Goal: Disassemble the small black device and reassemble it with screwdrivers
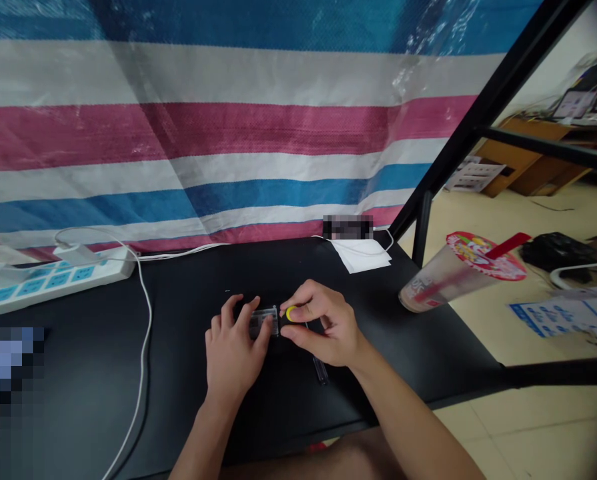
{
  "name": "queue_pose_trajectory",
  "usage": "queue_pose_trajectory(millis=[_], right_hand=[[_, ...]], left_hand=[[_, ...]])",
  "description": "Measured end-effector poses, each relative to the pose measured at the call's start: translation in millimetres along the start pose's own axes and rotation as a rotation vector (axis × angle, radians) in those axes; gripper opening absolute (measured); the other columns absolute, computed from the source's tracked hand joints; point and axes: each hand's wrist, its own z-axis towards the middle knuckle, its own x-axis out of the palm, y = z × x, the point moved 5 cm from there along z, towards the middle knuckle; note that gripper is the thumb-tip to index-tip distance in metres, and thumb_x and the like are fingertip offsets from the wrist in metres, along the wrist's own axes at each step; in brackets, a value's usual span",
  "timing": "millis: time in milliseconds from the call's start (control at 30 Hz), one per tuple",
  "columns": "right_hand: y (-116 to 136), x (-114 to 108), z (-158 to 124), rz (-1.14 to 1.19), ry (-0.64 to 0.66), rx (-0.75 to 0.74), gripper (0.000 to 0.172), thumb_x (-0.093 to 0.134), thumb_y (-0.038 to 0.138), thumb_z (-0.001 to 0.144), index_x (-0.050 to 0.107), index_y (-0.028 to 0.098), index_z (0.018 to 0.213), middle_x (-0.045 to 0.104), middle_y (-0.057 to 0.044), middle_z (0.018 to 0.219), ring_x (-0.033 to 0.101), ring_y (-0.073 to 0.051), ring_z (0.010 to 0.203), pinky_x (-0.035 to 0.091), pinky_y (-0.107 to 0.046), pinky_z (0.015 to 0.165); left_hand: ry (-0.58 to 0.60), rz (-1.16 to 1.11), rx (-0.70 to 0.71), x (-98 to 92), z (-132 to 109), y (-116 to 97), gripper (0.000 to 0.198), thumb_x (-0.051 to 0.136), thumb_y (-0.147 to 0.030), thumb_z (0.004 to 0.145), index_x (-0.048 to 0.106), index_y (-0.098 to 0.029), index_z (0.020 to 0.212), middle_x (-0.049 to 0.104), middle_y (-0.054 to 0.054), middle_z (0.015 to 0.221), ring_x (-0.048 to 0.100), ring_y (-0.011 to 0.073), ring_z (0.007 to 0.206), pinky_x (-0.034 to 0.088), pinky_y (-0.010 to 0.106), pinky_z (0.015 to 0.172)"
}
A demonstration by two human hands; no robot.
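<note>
- My left hand [234,350] lies palm down on the black table [103,373]. The fingers are stretched out and loosely spread, and their tips rest on top of a small device [262,323] with a clear-and-black body. The hand is laid on it, not closed around it.
- My right hand [324,328] is curled. Thumb and forefinger are pinched onto a yellow round piece [291,313] at the right end of the device. The other fingers are folded under.
- The device sits flat on the table near the middle, between my two hands (its make is too small to tell).
- A short dark stick [321,370] lies on the table just below my right hand, apart from it.
- A white cable [143,347] runs down the table to the left of my left hand, well apart from it.
- A white power strip [53,279] with blue sockets lies at the far left edge.
- A white folded sheet [362,256] lies at the far right corner.
- A plastic cup [445,275] with a red printed lid and a red straw stands at the right edge.
- A striped tarp [228,133] hangs behind the table. A black frame [478,110] rises at the right.
</note>
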Motion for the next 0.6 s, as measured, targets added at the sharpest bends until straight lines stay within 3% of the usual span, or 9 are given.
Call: queue_pose_trajectory(millis=[167,300,467,600], right_hand=[[-1.5,0.3,-0.6,-0.018,-0.015,-0.032,0.031,0.087,0.012,0.081,0.066,0.024,0.101,0.07,-0.003,0.092,0.068,-0.014,0.078,0.056,-0.028,0.067],[-3.4,2.5,-2.7,0.045,0.008,0.032,0.032,0.084,0.015,0.084,0.062,0.026,0.105,0.064,-0.001,0.094,0.065,-0.013,0.077,0.055,-0.029,0.07],[0.5,5.8,-5.6,0.113,0.067,0.076,0.017,0.063,0.019,0.097,0.063,0.024,0.114,0.072,-0.011,0.117,0.073,-0.022,0.104,0.061,-0.042,0.088],[0.3,7.0,-6.3,0.147,0.052,0.112,0.02,0.063,0.013,0.098,0.064,0.024,0.115,0.077,-0.01,0.11,0.078,-0.021,0.103,0.064,-0.04,0.087]], left_hand=[[0.016,0.0,-0.011,-2.6,0.8,-1.5,0.045,0.058,-0.04,0.101,0.067,-0.03,0.144,0.053,0.009,0.156,0.061,0.0329,0.117,0.05,0.047,0.093],[0.02,-0.003,-0.012,-2.8,0.2,-1.8,0.045,0.057,-0.04,0.101,0.066,-0.03,0.144,0.053,0.009,0.156,0.06,0.0331,0.118,0.05,0.047,0.092],[0.006,-0.009,-0.01,-0.5,0.0,-0.6,0.044,0.056,-0.043,0.103,0.065,-0.031,0.144,0.053,0.008,0.156,0.06,0.0323,0.119,0.049,0.047,0.094],[0.012,-0.02,-0.007,0.0,0.1,0.1,0.044,0.056,-0.045,0.103,0.065,-0.032,0.144,0.052,0.008,0.156,0.06,0.0321,0.119,0.049,0.047,0.093]])
